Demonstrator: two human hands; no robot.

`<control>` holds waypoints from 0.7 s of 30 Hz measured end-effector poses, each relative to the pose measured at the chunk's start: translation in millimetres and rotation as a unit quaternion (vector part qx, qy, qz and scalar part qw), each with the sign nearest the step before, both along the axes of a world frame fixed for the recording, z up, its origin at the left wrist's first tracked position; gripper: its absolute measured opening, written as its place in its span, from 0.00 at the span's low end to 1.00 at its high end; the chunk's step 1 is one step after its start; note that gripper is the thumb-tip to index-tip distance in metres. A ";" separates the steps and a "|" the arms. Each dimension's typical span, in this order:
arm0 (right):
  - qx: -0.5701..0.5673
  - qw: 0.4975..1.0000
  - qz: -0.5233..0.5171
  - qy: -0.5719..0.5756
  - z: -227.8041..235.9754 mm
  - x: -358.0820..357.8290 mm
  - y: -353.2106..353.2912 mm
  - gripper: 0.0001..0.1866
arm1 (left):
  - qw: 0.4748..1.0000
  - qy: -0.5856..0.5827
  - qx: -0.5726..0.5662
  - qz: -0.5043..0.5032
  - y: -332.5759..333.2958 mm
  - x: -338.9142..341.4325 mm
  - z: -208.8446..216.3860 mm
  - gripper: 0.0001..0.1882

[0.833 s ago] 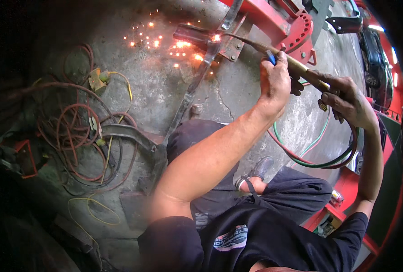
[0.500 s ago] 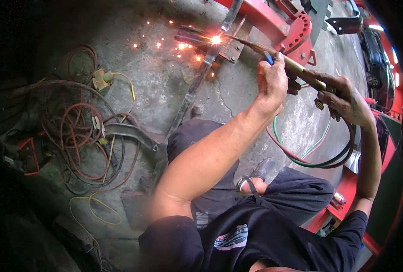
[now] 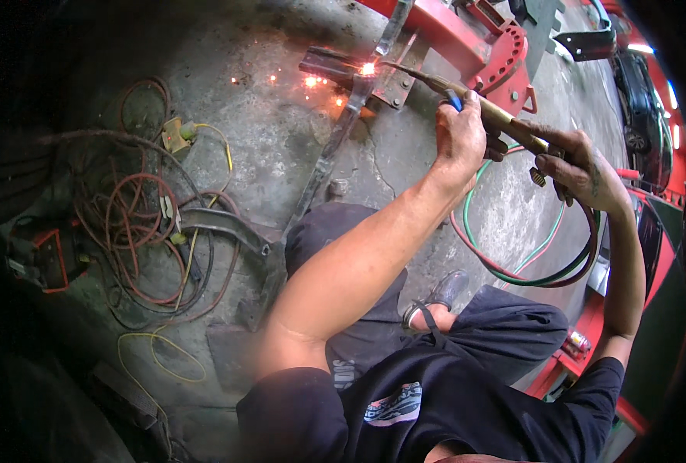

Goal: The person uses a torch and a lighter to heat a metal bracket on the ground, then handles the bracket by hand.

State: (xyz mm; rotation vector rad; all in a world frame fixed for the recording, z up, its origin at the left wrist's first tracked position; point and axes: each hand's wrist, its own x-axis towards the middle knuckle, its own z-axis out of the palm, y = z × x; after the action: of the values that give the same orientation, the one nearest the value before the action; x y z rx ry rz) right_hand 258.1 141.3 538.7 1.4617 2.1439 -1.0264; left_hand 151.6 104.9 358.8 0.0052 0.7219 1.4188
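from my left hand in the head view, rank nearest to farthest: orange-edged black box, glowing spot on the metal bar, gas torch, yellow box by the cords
From the left hand:
1. gas torch, in its grip
2. glowing spot, up and left
3. yellow box, left
4. orange-edged black box, far left

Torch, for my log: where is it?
In the head view's upper right, the torch runs from the right hand past the left hand toward the glowing spot.

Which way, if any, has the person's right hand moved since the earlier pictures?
Yes, slightly: against the red plate with holes, the right hand, still on the torch, has shifted toward the picture's left.
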 end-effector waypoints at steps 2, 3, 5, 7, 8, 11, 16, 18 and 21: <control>0.000 1.000 -0.004 0.001 0.5 1.6 0.5 0.29 | 1.000 0.001 0.002 0.000 0.7 2.1 -0.7 0.19; 0.004 1.000 0.004 0.001 -1.0 2.7 1.6 0.29 | 1.000 0.012 0.002 0.006 0.9 2.0 -2.4 0.19; 0.007 1.000 0.012 0.002 -3.8 3.3 3.0 0.30 | 1.000 0.023 0.002 0.013 1.1 2.2 -5.3 0.19; 0.003 1.000 0.004 0.008 -4.0 4.8 3.6 0.31 | 1.000 0.008 -0.009 0.005 1.6 1.7 -3.4 0.19; 0.004 1.000 0.003 0.007 -3.7 4.9 3.3 0.31 | 1.000 0.007 -0.009 0.004 1.2 1.2 -2.8 0.19; -0.007 1.000 -0.006 0.012 -2.7 0.7 1.2 0.33 | 1.000 -0.005 0.013 -0.002 -0.8 -1.6 -1.6 0.19; 0.004 1.000 0.007 0.007 -2.3 -1.8 1.6 0.35 | 1.000 -0.004 0.005 -0.011 -2.3 -6.7 1.8 0.19; 0.004 1.000 0.005 0.005 -1.6 -2.3 1.1 0.35 | 1.000 -0.002 0.006 -0.012 -3.9 -7.3 3.2 0.19; 0.001 1.000 0.007 0.003 -0.5 -0.7 2.0 0.34 | 1.000 -0.006 0.009 -0.015 -3.3 -6.5 4.2 0.19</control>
State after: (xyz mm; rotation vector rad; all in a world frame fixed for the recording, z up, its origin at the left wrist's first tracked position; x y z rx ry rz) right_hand 257.4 143.3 538.2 1.4429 2.1574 -1.0261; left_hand 145.0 101.6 363.0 0.0209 0.6960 1.3946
